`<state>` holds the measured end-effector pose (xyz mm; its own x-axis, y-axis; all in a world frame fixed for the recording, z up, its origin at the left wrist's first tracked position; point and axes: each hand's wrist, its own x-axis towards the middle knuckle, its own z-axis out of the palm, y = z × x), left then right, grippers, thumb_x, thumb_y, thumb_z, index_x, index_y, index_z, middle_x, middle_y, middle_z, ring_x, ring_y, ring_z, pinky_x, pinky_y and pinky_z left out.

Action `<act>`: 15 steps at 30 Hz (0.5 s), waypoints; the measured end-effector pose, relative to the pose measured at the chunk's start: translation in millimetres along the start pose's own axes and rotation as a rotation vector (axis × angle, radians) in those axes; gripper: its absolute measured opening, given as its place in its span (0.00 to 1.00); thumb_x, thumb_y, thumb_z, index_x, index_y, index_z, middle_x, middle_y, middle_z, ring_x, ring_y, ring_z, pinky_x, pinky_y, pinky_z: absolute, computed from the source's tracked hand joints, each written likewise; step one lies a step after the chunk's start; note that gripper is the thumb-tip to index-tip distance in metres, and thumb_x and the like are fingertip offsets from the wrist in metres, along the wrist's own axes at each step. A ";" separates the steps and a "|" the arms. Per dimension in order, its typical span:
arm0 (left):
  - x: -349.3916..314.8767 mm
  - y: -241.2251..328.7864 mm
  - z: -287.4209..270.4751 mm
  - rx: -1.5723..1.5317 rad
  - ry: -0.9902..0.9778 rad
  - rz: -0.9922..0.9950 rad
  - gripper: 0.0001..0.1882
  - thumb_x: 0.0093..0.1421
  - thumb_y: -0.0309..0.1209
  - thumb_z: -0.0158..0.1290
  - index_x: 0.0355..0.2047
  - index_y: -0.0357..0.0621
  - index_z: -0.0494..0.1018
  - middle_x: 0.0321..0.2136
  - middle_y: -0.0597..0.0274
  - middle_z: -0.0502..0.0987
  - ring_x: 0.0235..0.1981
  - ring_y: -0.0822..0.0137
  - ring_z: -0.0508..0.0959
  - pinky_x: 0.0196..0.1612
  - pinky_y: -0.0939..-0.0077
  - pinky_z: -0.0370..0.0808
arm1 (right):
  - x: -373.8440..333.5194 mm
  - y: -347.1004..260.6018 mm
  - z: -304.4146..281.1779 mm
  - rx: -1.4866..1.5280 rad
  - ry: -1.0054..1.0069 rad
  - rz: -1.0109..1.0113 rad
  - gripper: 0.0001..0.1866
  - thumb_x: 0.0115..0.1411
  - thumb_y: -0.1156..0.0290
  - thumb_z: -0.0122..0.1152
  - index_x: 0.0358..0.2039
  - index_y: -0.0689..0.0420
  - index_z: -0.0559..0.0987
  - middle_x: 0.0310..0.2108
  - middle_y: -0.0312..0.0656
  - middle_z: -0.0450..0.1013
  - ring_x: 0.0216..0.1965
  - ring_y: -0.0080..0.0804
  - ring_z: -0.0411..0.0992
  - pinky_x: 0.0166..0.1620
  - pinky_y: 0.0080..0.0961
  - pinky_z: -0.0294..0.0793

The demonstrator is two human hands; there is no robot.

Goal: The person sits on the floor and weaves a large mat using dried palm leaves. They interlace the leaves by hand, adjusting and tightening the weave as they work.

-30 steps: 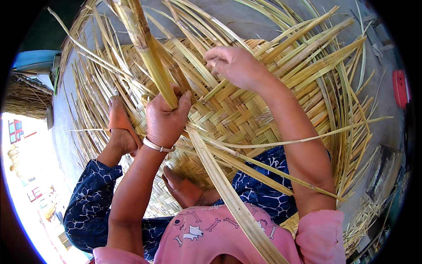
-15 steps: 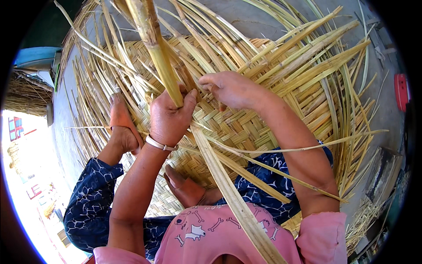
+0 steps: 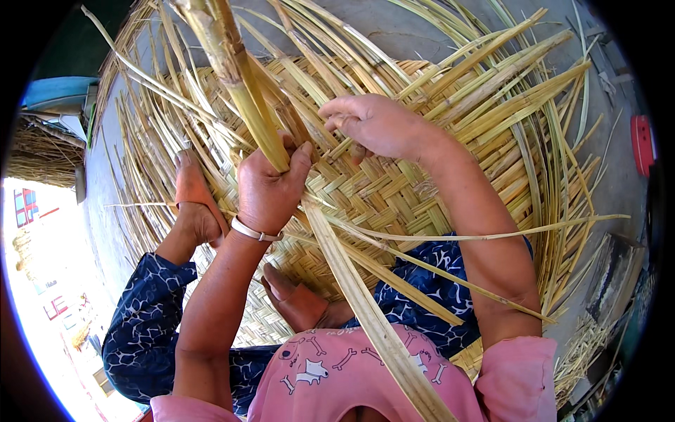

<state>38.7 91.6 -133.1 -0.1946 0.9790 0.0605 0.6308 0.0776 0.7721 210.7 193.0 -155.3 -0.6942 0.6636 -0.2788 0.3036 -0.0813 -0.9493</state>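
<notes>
My left hand (image 3: 271,183) is closed around upright split reed strips (image 3: 259,119), yellow-green with brown patches, which rise toward the top of the view. A white band circles that wrist. Just right of it, my right hand (image 3: 383,126) hovers over the weave, fingers bent and the thumb apart from them, with no strip visible in its grip. Beneath both hands lies a woven reed mat (image 3: 394,200) in a diagonal pattern. One long flat strip (image 3: 358,295) runs from near my left hand down across my pink shirt. My left fingertips are partly hidden by the reeds.
Loose unwoven strips (image 3: 506,105) fan out at the mat's far and right edges. My sandalled feet (image 3: 197,186) rest on the mat. Thin strips (image 3: 485,235) cross under my right forearm. A red object (image 3: 641,146) lies at the far right on the grey floor.
My right hand has moved slightly up and away from the weave. The upright reeds in my left hand have tilted a little to the left; that hand has barely shifted.
</notes>
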 end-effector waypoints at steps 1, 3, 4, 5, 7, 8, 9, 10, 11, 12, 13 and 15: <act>-0.1 -0.6 0.3 -0.012 0.002 -0.002 0.06 0.57 0.27 0.59 0.27 0.37 0.75 0.17 0.59 0.77 0.18 0.73 0.76 0.23 0.76 0.72 | -0.3 -0.7 2.3 0.017 -0.045 0.022 0.18 0.65 0.72 0.46 0.54 0.64 0.71 0.39 0.49 0.76 0.25 0.31 0.77 0.34 0.28 0.77; -0.4 -2.8 0.6 -0.011 0.004 -0.001 0.06 0.57 0.27 0.59 0.27 0.37 0.75 0.16 0.59 0.76 0.18 0.72 0.75 0.23 0.76 0.71 | -0.5 -1.4 7.5 0.052 -0.134 0.067 0.19 0.67 0.69 0.49 0.56 0.61 0.70 0.43 0.44 0.76 0.26 0.25 0.74 0.31 0.23 0.77; -0.7 -4.8 -0.1 0.003 0.006 0.002 0.06 0.57 0.27 0.59 0.26 0.37 0.74 0.16 0.59 0.75 0.17 0.72 0.75 0.22 0.76 0.71 | 0.2 -0.4 11.5 0.048 -0.167 0.073 0.18 0.67 0.70 0.48 0.55 0.61 0.70 0.42 0.44 0.75 0.26 0.25 0.74 0.31 0.23 0.77; -0.5 -5.6 -0.2 0.016 0.006 0.005 0.07 0.57 0.27 0.59 0.26 0.37 0.74 0.15 0.59 0.74 0.17 0.72 0.74 0.22 0.76 0.70 | 1.0 2.4 16.2 0.045 -0.198 0.080 0.17 0.67 0.71 0.48 0.54 0.62 0.70 0.40 0.43 0.75 0.27 0.26 0.74 0.31 0.24 0.77; -0.5 -2.8 -0.3 0.013 0.002 0.003 0.07 0.56 0.27 0.59 0.25 0.37 0.73 0.14 0.60 0.73 0.16 0.72 0.73 0.21 0.75 0.69 | 2.1 7.2 24.0 0.047 -0.245 0.077 0.14 0.67 0.72 0.47 0.51 0.62 0.71 0.38 0.42 0.75 0.27 0.27 0.74 0.30 0.25 0.78; -0.4 -1.7 -0.7 0.012 0.001 0.002 0.07 0.56 0.27 0.59 0.25 0.38 0.73 0.14 0.60 0.72 0.15 0.71 0.72 0.21 0.75 0.69 | 2.7 8.8 27.4 0.051 -0.260 0.066 0.13 0.66 0.73 0.46 0.50 0.63 0.71 0.36 0.42 0.74 0.26 0.27 0.74 0.30 0.26 0.78; -0.2 -2.9 -0.3 0.010 -0.003 0.004 0.08 0.56 0.27 0.59 0.25 0.38 0.73 0.14 0.60 0.72 0.15 0.71 0.72 0.21 0.75 0.69 | 3.0 10.5 29.6 0.054 -0.276 0.056 0.12 0.66 0.74 0.46 0.48 0.63 0.71 0.35 0.42 0.74 0.26 0.28 0.74 0.30 0.26 0.78; 0.2 -5.2 0.4 0.007 -0.008 0.005 0.08 0.56 0.27 0.59 0.25 0.38 0.72 0.13 0.60 0.71 0.15 0.71 0.72 0.21 0.75 0.68 | 3.1 12.4 31.1 0.026 -0.265 0.047 0.12 0.66 0.75 0.45 0.48 0.63 0.71 0.35 0.42 0.74 0.26 0.28 0.74 0.30 0.27 0.78; 0.1 -6.7 0.3 0.006 -0.010 0.005 0.08 0.57 0.27 0.59 0.24 0.38 0.72 0.13 0.60 0.71 0.15 0.71 0.71 0.21 0.74 0.68 | 3.7 14.1 32.9 -0.003 -0.256 0.037 0.11 0.65 0.75 0.45 0.47 0.63 0.70 0.35 0.43 0.74 0.26 0.29 0.74 0.30 0.27 0.78; 0.1 -6.2 0.0 0.007 -0.008 0.006 0.08 0.57 0.27 0.59 0.24 0.38 0.72 0.13 0.60 0.71 0.15 0.71 0.71 0.21 0.74 0.68 | 4.1 14.8 34.0 -0.031 -0.247 0.027 0.11 0.65 0.76 0.45 0.46 0.64 0.70 0.35 0.43 0.74 0.25 0.29 0.74 0.30 0.28 0.79; 0.2 -4.9 -0.2 0.007 -0.005 0.007 0.08 0.57 0.27 0.59 0.24 0.38 0.72 0.13 0.60 0.71 0.15 0.71 0.71 0.21 0.74 0.68 | 4.2 14.6 34.3 -0.039 -0.248 0.028 0.11 0.65 0.76 0.45 0.46 0.64 0.70 0.35 0.43 0.74 0.26 0.30 0.74 0.30 0.28 0.79; 0.0 -4.6 0.3 0.003 -0.006 0.006 0.08 0.57 0.27 0.59 0.24 0.38 0.72 0.13 0.60 0.70 0.15 0.71 0.71 0.21 0.74 0.68 | 3.6 14.5 34.5 -0.055 -0.247 0.034 0.12 0.64 0.77 0.45 0.47 0.64 0.70 0.35 0.44 0.74 0.26 0.30 0.74 0.31 0.28 0.79</act>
<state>36.0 91.3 -136.9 -0.1865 0.9806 0.0613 0.6342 0.0725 0.7698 190.1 168.5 -175.1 -0.8194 0.4589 -0.3435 0.3595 -0.0553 -0.9315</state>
